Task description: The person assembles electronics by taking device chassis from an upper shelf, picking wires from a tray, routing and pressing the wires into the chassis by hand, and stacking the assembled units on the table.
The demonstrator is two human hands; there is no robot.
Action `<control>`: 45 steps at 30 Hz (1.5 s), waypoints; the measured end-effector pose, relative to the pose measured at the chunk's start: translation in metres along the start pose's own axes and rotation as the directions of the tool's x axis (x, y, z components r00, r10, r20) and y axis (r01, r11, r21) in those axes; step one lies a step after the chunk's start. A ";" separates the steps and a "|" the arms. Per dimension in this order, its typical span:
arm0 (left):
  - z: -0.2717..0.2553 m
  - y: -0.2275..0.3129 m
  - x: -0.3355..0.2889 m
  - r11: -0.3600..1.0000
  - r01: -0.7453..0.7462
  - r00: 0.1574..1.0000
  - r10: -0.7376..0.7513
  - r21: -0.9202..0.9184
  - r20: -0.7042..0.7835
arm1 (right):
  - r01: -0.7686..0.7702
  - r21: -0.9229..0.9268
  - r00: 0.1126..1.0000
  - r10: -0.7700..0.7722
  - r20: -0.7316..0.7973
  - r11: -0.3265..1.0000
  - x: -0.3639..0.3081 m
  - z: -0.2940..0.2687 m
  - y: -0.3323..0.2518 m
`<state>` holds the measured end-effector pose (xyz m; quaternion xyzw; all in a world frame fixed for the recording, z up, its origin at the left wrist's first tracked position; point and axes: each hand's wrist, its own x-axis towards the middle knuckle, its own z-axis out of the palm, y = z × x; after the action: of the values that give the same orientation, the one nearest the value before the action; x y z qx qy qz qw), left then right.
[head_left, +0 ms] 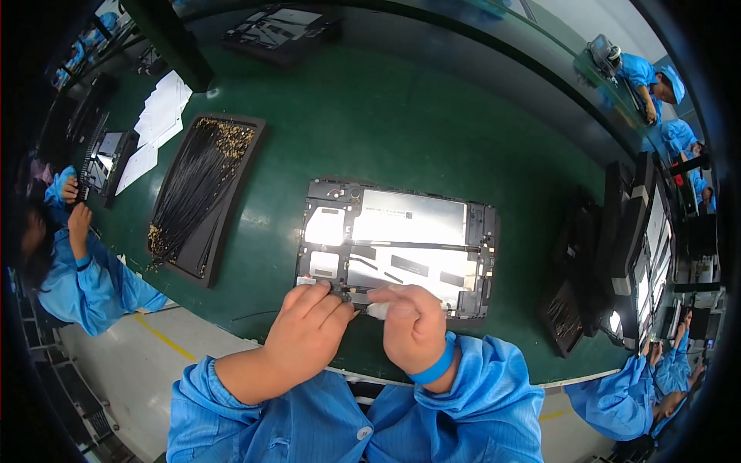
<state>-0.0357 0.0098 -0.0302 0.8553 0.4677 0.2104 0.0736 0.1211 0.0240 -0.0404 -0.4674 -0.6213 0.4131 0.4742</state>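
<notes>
An opened tablet-like device [409,218] with a black frame and shiny silver plates lies on the green table in front of me. At its lower left edge my left hand [307,337] is closed, fingertips pressed together on the frame. A thin black cable [253,315] sticks out to the left from beneath that hand and seems to be in its grip. My right hand [414,324] is curled just to the right, over the device's near edge. A whitish piece [377,310] shows at its fingertips; whether it is held or worn on a finger I cannot tell.
A dark tray [220,248] of black cables with gold ends stands at the left, papers [160,116] behind it. Stacked trays with similar devices [647,243] rise at the right, beside a small cable tray [563,318]. Another device [282,29] lies far back. Co-workers sit on both sides.
</notes>
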 end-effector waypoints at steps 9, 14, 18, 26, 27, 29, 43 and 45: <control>-0.021 0.014 -0.006 0.976 0.181 0.979 -0.191 0.121 0.078 | 0.246 -0.258 0.933 -0.157 0.324 0.934 0.022 -0.001 -0.005; -0.021 0.004 -0.025 -0.414 0.615 0.181 -0.754 -0.671 0.631 | -0.117 0.041 0.992 0.114 0.058 0.992 0.017 0.000 -0.003; -0.013 -0.009 -0.017 -0.375 0.377 0.132 -0.884 -0.847 0.450 | -0.207 0.195 0.978 0.208 0.015 0.959 0.013 0.001 0.005; -0.039 0.012 -0.034 -0.201 0.837 0.321 -0.573 -0.509 0.754 | -0.281 0.230 0.960 0.278 0.044 0.932 0.018 -0.002 0.001; -0.038 0.013 -0.034 -0.202 0.838 0.321 -0.571 -0.508 0.756 | -0.336 0.256 0.942 0.331 0.064 0.906 0.018 -0.003 -0.002; -0.034 0.015 -0.031 -0.196 0.863 0.330 -0.478 -0.465 0.814 | -0.397 0.280 0.918 0.381 0.112 0.874 0.024 -0.004 -0.007; -0.010 0.006 -0.015 -0.213 0.811 0.339 -0.588 -0.545 0.734 | 0.072 -0.469 0.750 0.262 0.607 0.880 0.059 0.010 -0.008; -0.013 0.005 -0.018 -0.187 0.804 0.347 -0.623 -0.564 0.701 | -0.097 -0.303 0.898 0.214 0.384 0.948 0.052 0.004 -0.009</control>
<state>-0.0463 -0.0091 -0.0226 0.2556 0.6621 0.2626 0.6537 0.1092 0.0724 -0.0221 -0.4798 -0.7190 0.4483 0.2276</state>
